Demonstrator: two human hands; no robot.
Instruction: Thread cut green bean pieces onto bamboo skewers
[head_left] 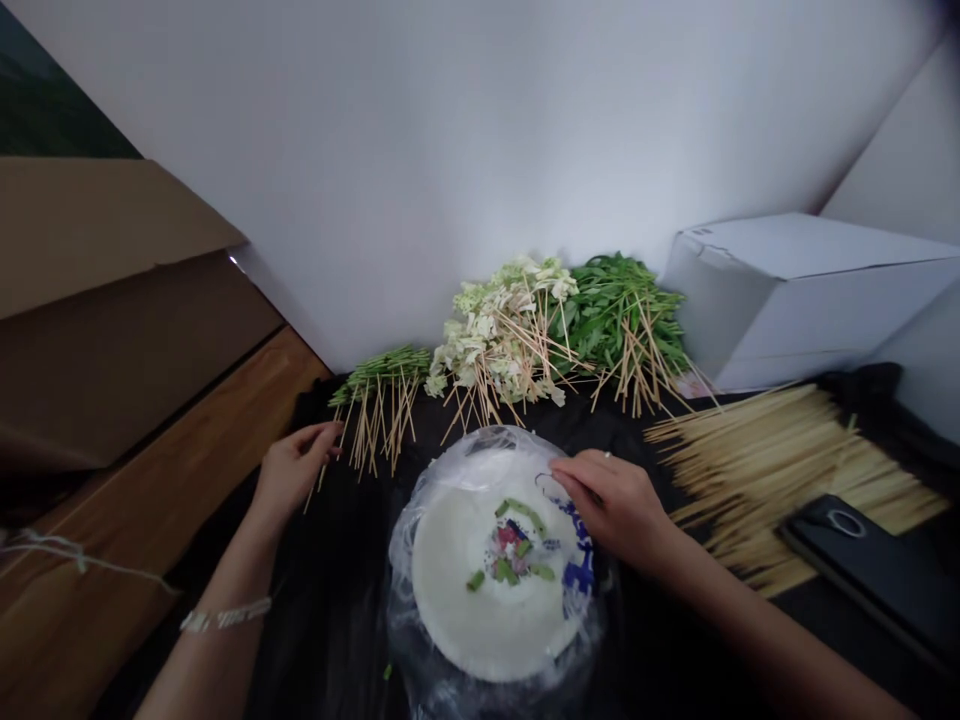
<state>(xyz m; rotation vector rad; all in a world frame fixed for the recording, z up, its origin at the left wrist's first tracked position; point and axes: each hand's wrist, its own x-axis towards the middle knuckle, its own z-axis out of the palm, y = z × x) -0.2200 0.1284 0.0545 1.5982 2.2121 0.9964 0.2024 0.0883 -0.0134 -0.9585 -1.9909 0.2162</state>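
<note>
My left hand (296,470) is at the left end of a row of skewers threaded with green bean pieces (386,365). Its thumb and fingers close on a bamboo skewer (316,487) that slants down past them. Over the right rim of a white bowl (457,600), my right hand (611,500) has thumb and forefinger pinched together. What lies between those fingertips, if anything, is too small to make out. Several cut green bean pieces (523,514) lie in the bowl, which has blue and pink patterning. Clear plastic (409,540) surrounds the bowl.
Behind the bowl lie skewers of pale cabbage-like leaves (487,325) and skewers of green leaves (611,300). Bare bamboo skewers (765,470) spread at right, beside a dark phone (870,570). A white box (810,300) stands at back right, a cardboard box (120,350) at left.
</note>
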